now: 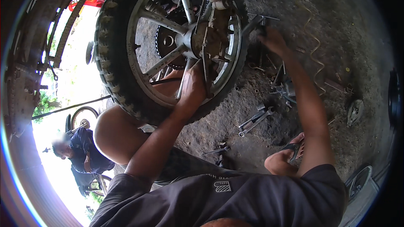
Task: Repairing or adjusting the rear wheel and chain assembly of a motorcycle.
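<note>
Log nearest first: grey printed shirt [219,199], then bare knee [118,134] at left, just beside the tyre [110,65]. Locate spoked wheel [164,20] ahead of torso, upper middle of view. Note left forearm crossing in front of tyre and rim, with left hand [194,85] near the hub [188,44]. Cannot tell left grip: fingers partly hidden among hub parts. Note right hand [272,40] reaching past the tyre's right side, near thin crossed metal bars [266,17]. Cannot tell right grip; dark and blurred at fingertips. See sprocket [162,42] behind the spokes.

On dirty ground [227,128], record paired wrenches [257,122], smaller wrench [215,151] nearer, metal part [287,90] below right hand, and curling cord [314,52] farther right. Farthest, in bright light at left, observe person in dark clothing [86,149] near a spoked cycle wheel [84,117].
</note>
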`<state>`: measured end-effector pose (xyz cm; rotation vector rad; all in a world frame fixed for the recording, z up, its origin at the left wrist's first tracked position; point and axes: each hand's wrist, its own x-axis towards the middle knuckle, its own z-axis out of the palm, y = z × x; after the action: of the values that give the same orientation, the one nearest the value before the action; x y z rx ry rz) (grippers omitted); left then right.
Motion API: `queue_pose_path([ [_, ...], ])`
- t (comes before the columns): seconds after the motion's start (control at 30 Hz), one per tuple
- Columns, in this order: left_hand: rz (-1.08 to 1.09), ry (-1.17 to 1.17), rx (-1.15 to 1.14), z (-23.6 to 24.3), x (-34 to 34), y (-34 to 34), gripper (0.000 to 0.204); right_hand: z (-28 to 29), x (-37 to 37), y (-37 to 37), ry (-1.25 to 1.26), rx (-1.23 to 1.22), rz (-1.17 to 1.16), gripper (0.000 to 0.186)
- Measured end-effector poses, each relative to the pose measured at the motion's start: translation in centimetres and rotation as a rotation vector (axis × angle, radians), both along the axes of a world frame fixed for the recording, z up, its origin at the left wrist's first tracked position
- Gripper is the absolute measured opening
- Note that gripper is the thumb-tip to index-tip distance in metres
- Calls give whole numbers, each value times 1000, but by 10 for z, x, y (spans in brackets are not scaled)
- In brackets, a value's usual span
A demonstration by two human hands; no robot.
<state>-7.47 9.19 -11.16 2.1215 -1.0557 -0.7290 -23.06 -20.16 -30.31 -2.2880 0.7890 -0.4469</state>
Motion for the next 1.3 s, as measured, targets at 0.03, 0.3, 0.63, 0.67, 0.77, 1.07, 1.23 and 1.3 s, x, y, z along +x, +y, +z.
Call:
queue_pose_path([
  [0.03, -12, 7, 0, 3, -3, -2, 20, -3, -1, -10, 11, -72, -138, 45],
  [0.3, -129, -285, -115, -15, 17, 12, 16, 2, 57, 38, 59, 123, 188, 41],
  [0.63, -73, -274, -152, -6, 11, 12, 15, 25, 44, 32, 4, -7, 110, 29],
  [0.67, -82, -271, -161, -14, 15, 10, 15, 17, 39, 19, 8, -14, 99, 29],
  [0.77, -135, -285, -124, -18, 20, 9, 23, 2, 37, 16, -325, 354, -226, 33],
  [1.07, 41, -68, -101, -5, 24, 17, 28, 33, 53, 81, -3, 440, 44, 31],
  [1.23, -16, -205, -101, 1, 18, 10, 32, 16, 27, 71, -128, 291, 90, 40],
  [1.3, 51, -182, -61, 0, 18, 11, 33, 39, 30, 93, -105, 816, -135, 41],
])
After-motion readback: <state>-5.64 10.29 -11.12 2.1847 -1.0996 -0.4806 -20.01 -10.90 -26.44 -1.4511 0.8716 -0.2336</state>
